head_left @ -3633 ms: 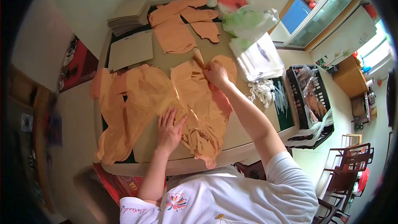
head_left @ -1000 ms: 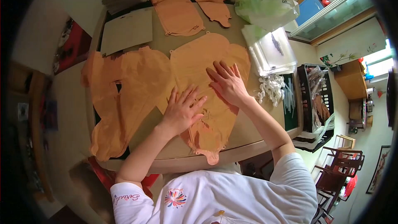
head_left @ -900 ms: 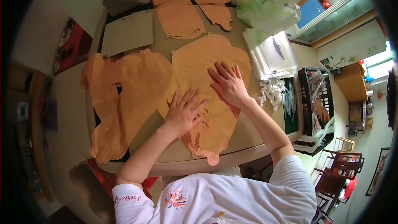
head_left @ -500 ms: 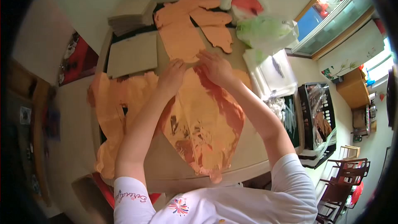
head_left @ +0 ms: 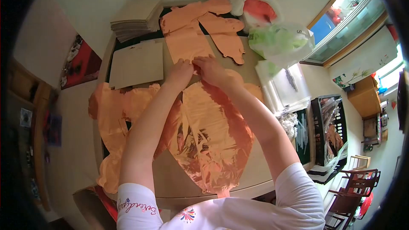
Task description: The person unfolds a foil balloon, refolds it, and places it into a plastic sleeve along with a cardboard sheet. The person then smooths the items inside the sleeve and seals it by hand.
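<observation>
Black crate (head_left: pixel 316 123) holds clear plastic (head_left: pixel 329 107), brownish pieces (head_left: pixel 335 139); hands (head_left: pixel 211 73) pinch orange foil (head_left: pixel 216 123).

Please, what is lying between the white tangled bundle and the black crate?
Between the white tangled bundle and the black crate lie thin translucent sticks, then the table's edge. The head view shows this.

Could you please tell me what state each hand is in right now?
Left hand: fingers curled in at the orange foil; whether it grips cannot be told.
Right hand: closed, pinching orange foil.
</observation>
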Motion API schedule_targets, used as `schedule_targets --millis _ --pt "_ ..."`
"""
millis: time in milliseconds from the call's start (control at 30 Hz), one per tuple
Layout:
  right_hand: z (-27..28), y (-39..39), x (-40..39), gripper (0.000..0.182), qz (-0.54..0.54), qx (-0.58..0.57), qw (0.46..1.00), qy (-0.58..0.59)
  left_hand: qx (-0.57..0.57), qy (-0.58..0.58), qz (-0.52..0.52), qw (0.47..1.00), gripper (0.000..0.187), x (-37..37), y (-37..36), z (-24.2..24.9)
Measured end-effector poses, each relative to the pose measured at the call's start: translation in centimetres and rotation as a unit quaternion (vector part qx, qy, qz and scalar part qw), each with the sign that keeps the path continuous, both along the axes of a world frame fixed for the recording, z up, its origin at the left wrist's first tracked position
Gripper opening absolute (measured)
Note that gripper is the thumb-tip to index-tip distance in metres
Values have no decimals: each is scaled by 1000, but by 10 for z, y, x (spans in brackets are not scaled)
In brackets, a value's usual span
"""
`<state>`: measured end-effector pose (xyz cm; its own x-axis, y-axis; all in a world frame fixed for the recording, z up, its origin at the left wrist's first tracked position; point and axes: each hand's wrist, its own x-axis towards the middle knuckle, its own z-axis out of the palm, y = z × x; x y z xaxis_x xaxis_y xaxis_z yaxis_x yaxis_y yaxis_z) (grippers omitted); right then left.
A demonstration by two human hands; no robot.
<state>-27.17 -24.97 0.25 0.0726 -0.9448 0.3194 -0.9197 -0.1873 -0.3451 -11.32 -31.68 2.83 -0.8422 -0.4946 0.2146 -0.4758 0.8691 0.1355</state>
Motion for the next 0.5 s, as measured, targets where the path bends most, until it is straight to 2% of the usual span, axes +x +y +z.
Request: schedule_targets --millis 67,167,267,367,433,500 --pt "7 0 0 33 0 7 1000 7 -38 -2 6 999 13 -2 -1 1" --pt "11 -2 1 28 -11 22 1000 15 -16 29 55 998 12 -11 -17 0" --pt "9 -11 2 23 -40 9 999 28 142 128 90 977 10 -11 -34 -8" --pt "7 -19 1 19 -71 4 997 20 281 227 122 925 9 -9 -32 5" --pt "20 -22 2 21 -69 20 997 -14 253 205 115 938 12 -8 -37 2" --pt "20 -25 4 17 -98 -28 995 -5 193 188 119 956 18 -7 -35 1"
